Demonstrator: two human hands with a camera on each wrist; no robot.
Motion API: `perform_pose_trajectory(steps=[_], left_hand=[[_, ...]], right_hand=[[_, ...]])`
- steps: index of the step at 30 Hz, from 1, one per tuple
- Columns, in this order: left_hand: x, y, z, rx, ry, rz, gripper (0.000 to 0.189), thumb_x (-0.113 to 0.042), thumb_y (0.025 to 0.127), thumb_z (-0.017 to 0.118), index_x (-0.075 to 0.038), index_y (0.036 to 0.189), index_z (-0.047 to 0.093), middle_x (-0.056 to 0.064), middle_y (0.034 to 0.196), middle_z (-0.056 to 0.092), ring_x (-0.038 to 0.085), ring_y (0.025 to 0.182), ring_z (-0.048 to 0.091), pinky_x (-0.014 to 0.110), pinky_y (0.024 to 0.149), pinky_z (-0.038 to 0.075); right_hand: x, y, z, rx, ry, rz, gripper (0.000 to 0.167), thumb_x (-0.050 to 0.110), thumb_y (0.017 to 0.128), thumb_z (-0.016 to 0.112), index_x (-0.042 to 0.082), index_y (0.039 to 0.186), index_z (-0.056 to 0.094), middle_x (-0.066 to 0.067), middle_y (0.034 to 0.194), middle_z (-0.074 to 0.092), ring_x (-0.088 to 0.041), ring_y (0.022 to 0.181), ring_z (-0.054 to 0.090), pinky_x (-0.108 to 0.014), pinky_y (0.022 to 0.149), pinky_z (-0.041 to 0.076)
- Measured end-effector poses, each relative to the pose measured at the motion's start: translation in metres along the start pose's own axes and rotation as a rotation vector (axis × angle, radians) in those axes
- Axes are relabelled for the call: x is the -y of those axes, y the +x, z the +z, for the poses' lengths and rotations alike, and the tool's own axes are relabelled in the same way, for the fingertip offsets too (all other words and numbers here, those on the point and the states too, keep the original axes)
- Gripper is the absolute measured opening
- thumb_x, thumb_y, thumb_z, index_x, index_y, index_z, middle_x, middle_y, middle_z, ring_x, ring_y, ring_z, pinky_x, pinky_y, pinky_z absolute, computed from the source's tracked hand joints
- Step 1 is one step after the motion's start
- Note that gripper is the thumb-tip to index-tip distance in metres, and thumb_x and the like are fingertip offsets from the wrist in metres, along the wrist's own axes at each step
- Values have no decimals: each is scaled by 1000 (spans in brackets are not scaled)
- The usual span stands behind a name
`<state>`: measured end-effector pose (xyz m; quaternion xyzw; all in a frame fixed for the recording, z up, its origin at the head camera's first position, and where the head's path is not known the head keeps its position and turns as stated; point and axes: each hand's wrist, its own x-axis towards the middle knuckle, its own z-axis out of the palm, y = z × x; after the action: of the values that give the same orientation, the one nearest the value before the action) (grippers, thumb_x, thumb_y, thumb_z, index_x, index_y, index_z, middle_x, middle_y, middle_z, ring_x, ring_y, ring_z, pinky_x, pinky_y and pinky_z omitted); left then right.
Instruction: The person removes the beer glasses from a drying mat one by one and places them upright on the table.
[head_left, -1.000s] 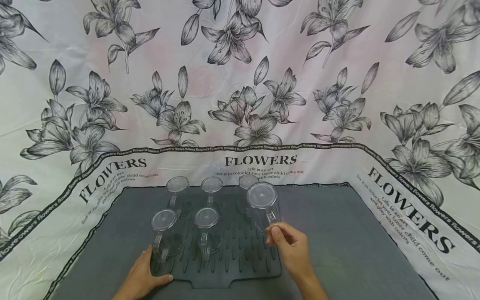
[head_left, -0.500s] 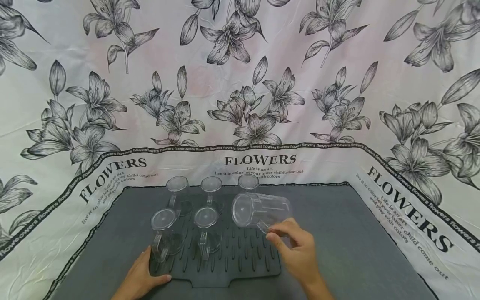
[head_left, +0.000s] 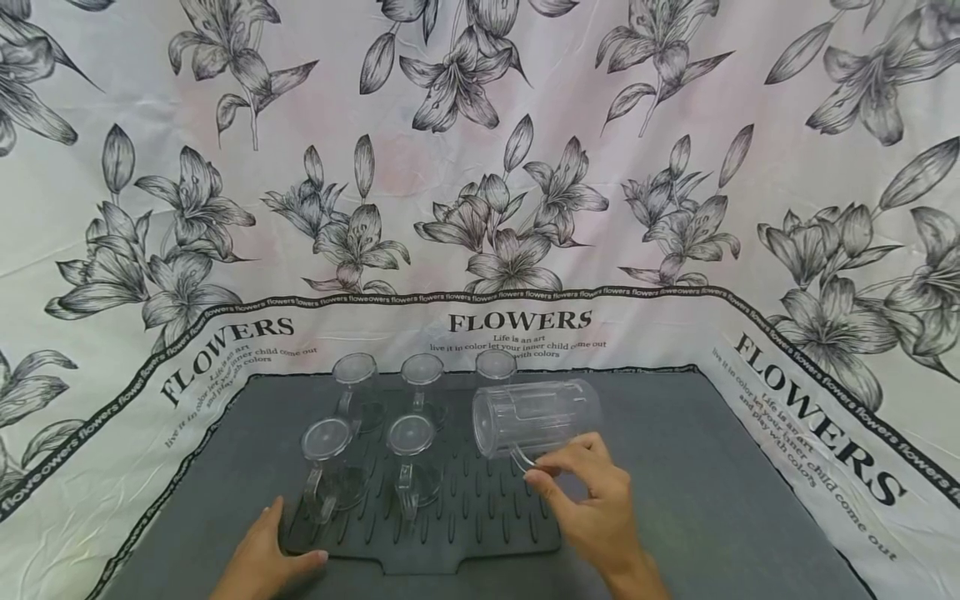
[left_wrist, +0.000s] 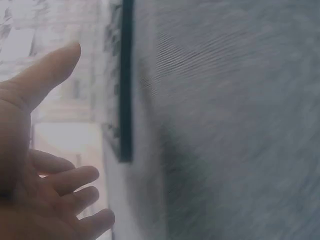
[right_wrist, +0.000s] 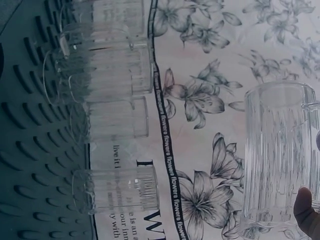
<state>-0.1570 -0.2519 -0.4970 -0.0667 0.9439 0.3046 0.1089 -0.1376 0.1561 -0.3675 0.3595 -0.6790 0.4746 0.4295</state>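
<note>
A clear mug [head_left: 536,419] hangs on its side above the right part of the dark ridged drying mat [head_left: 487,525], its base to the left. My right hand [head_left: 588,496] pinches its handle between thumb and fingers. In the right wrist view, the lifted mug [right_wrist: 277,160] is apart from the others. By the mat's front left corner, my left hand [head_left: 258,554] has its thumb and fingers spread and holds nothing. The left wrist view, though blurred, has the mat's edge [left_wrist: 126,80] a little away from the fingertips.
Several clear mugs stand upside down on the mat: a front left mug [head_left: 330,467], a front middle mug [head_left: 414,458], and a back row including the back right mug [head_left: 496,367]. A grey cloth [head_left: 690,492] covers the table. Behind hangs a flower-print curtain [head_left: 517,192].
The right hand has tipped the mug from upside down onto its side and moved it slightly right. My left hand has shifted left, the mat's front left corner with it; the standing mugs have barely moved.
</note>
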Motion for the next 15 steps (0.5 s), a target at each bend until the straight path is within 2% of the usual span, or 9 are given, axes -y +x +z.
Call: perform_pose_trajectory(steps=[7,11,15], left_hand=[[-6,-12,-24,-33,-14,16,123,-57,76,75,21,143,7,50,139,11,65,125,16,76,93,27],[-18,-19,-38,-66,-29,16,124,-61,80,70,16,146,-1,50,141,7,66,126,12,77,93,23],[-38,-29,-50,-142,-66,33,123,-65,81,65,9,149,-7,45,145,3,64,127,12,77,94,22]], right_hand=[[0,-1,-1,-18,-51,-34,27,28,88,72,4,76,69,-3,72,67,-17,70,46,-26,65,38],[-1,-1,-1,-25,-59,-74,26,27,88,72,5,75,68,-2,71,67,-18,69,47,-27,69,38],[-2,-2,-1,-28,-72,-115,25,26,88,73,6,74,68,-1,70,66,-18,69,47,-27,70,38]])
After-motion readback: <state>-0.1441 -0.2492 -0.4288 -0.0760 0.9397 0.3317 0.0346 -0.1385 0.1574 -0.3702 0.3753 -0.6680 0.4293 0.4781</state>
